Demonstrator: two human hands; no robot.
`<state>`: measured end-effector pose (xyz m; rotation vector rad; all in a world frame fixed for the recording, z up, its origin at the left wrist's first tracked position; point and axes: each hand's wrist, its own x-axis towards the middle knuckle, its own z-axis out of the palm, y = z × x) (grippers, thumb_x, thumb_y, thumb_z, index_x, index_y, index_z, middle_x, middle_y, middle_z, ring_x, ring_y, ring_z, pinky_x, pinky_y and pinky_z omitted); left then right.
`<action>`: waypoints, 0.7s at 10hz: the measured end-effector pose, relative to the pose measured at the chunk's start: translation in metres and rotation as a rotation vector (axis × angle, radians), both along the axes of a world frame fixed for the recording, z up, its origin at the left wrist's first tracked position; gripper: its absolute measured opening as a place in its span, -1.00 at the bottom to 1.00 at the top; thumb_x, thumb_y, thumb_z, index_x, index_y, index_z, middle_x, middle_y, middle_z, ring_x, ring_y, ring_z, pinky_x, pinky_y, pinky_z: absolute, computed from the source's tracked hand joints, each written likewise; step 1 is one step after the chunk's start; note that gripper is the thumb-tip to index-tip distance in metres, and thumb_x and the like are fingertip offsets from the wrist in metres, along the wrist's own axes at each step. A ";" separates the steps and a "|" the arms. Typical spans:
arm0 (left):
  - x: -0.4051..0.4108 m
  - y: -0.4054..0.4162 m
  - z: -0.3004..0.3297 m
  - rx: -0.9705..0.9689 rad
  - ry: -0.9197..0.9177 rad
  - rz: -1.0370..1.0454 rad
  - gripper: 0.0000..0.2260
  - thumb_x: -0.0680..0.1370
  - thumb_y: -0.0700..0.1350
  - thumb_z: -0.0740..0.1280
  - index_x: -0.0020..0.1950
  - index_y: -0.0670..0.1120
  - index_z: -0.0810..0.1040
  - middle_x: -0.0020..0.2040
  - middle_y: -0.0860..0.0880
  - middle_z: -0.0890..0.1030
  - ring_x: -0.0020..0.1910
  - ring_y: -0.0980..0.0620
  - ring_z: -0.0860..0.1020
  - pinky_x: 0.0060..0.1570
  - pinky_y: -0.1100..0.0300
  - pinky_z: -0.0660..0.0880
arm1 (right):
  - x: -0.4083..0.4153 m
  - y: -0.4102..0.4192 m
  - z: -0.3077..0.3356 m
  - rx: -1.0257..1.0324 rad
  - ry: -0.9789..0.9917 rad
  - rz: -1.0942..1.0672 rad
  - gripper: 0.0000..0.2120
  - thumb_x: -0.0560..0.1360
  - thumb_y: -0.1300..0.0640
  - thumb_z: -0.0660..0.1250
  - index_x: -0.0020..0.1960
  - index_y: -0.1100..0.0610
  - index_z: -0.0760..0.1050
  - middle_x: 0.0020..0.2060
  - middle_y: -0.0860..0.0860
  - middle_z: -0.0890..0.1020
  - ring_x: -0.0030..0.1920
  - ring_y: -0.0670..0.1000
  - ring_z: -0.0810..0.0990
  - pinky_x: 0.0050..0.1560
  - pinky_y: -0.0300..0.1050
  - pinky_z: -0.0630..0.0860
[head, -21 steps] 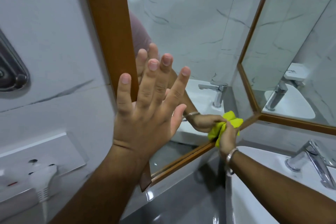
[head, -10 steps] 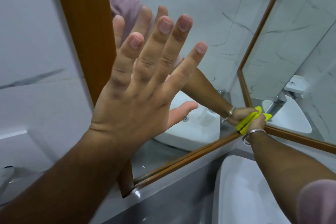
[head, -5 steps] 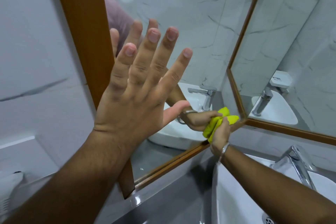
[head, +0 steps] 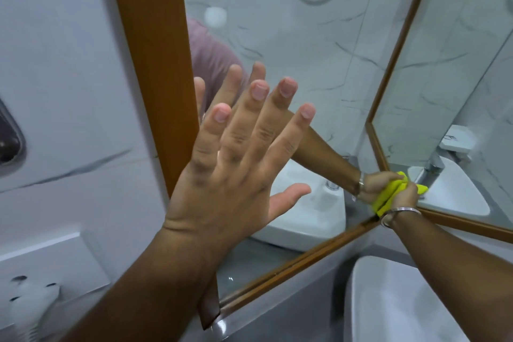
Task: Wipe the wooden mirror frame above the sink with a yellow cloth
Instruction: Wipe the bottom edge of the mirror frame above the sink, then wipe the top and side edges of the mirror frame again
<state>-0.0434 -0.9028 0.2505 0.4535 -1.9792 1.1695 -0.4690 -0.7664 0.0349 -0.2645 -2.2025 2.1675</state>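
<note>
The wooden mirror frame (head: 155,69) runs down the left side and along the bottom edge of the mirror, meeting a second framed mirror at the corner on the right. My left hand (head: 236,175) lies flat on the glass with fingers spread, beside the frame's left upright. My right hand (head: 404,198) grips the bunched yellow cloth (head: 385,200) and presses it on the bottom rail at the corner where the two mirrors meet. A metal bangle sits on that wrist. The glass reflects both hands and the cloth.
A white sink (head: 402,302) lies below at the lower right on a grey counter (head: 299,311). On the marble-tiled left wall are a white socket with a plug (head: 30,300) and a dark fixture (head: 8,136). The second mirror (head: 458,78) reflects a tap and basin.
My right hand has slid the yellow cloth right along the bottom rail into the corner. My left hand stays flat on the glass. The view has shifted slightly.
</note>
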 end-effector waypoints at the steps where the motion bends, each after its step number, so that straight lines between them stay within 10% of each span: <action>1: 0.001 -0.001 0.000 -0.017 -0.002 0.005 -0.24 0.61 0.40 -0.14 0.65 -0.07 -0.04 0.59 -0.19 -0.04 0.54 -0.21 0.04 0.42 -0.17 -0.20 | 0.037 0.006 0.047 -0.188 -0.079 0.043 -0.75 0.60 0.01 0.03 -0.22 0.01 0.31 -0.23 -0.09 0.42 -0.20 0.00 0.48 -0.04 -0.08 0.49; 3: -0.003 0.006 0.016 0.037 0.096 -0.108 -0.32 0.64 0.31 0.01 0.65 -0.03 0.00 0.61 -0.19 -0.13 0.56 -0.19 -0.31 0.47 -0.17 -0.34 | 0.030 0.010 0.140 -0.382 0.129 0.155 -0.84 0.48 0.01 0.18 -0.25 0.03 0.37 -0.35 -0.02 0.48 -0.33 -0.05 0.51 -0.24 -0.19 0.44; 7: 0.015 0.000 0.231 -0.040 0.277 -0.269 -0.26 0.62 0.28 0.04 0.64 0.00 -0.22 0.61 -0.21 -0.22 0.57 -0.26 -0.19 0.37 -0.19 -0.33 | -0.072 0.014 0.285 -0.295 0.319 0.051 -0.72 0.14 -0.17 0.19 -0.25 -0.03 0.41 -0.21 -0.02 0.51 -0.10 0.09 0.53 0.16 0.17 0.52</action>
